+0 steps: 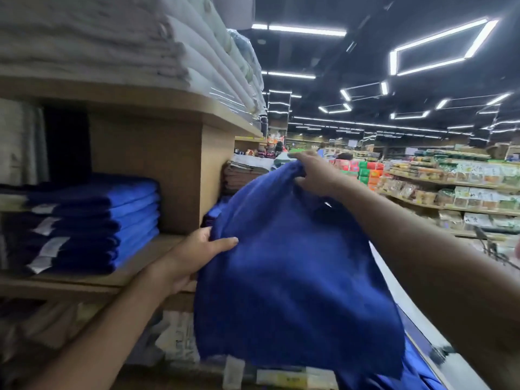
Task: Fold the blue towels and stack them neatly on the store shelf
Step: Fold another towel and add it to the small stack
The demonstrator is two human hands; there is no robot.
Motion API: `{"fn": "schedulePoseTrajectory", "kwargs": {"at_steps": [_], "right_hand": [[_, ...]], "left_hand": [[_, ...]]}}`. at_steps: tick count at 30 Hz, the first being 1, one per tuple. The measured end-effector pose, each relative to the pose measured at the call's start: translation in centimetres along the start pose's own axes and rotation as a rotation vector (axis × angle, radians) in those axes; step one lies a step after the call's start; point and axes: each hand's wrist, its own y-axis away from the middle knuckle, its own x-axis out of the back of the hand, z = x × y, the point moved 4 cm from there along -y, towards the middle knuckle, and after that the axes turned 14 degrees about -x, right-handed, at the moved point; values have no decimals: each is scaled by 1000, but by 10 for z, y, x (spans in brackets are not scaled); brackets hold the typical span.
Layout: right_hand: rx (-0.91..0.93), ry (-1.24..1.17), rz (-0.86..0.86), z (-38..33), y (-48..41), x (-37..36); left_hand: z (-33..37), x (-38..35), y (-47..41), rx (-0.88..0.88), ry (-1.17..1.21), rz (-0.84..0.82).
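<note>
Frame motion-blurred; lower edge of blue towel (292, 277) indistinct, shelves below hard to read. Bare wooden shelf (146, 257) board lies right of folded blue stack (92, 220). Left hand (197, 254) pinches towel's left edge, thumb on top. Right hand (315, 175) closed on bunched top corner, towel hanging just right of stack.

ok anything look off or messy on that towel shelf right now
Nothing stands out. The folded blue towels sit in an even stack on the wooden shelf; the towel held by the left hand and right hand is simply unfolded.
</note>
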Motion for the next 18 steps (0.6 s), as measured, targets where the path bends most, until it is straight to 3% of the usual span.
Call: {"fn": "schedulePoseTrajectory", "kwargs": {"at_steps": [2, 4, 10, 18], "right_hand": [[-2, 107, -179, -5, 3, -41], [52, 143, -252, -7, 18, -69], [406, -114, -105, -36, 123, -76], [963, 230, -331, -90, 275, -110]], "left_hand": [[-15, 5, 1, -12, -99, -18], [-29, 8, 2, -16, -184, -49], [-43, 16, -7, -43, -294, -33], [-32, 13, -1, -14, -242, -65]]}}
